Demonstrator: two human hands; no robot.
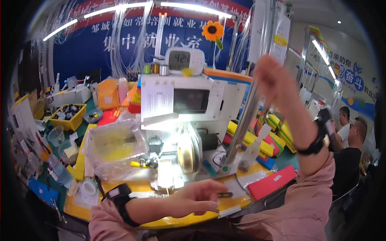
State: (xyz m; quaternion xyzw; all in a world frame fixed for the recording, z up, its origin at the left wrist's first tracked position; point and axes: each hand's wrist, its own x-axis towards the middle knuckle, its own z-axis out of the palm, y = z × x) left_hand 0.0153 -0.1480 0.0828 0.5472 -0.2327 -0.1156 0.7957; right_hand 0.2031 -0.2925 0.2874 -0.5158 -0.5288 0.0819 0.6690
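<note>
My left hand (199, 197) is low in front of a white bench machine (231, 94), over the yellow work surface (177, 221). Its fingers are curled toward the thumb, and what they hold, if anything, is too small to make out. Just right of its fingertips lie a small dark metal piece (225, 195) and a whitish strip (229, 211). High at the right, beside an upright metal post (247, 116), my right hand (273, 78) is raised and smeared by motion. A gold-rimmed wheel (185, 152) sits in the machine's lit opening.
A plastic-wrapped tray (116, 146) lies left of the machine. Farther left stand a yellow bin (68, 116) of dark parts and a clear bottle (60, 170). A red flat pack (272, 182) lies at right, near stacked yellow packs (253, 140). Two people (350, 140) sit at far right.
</note>
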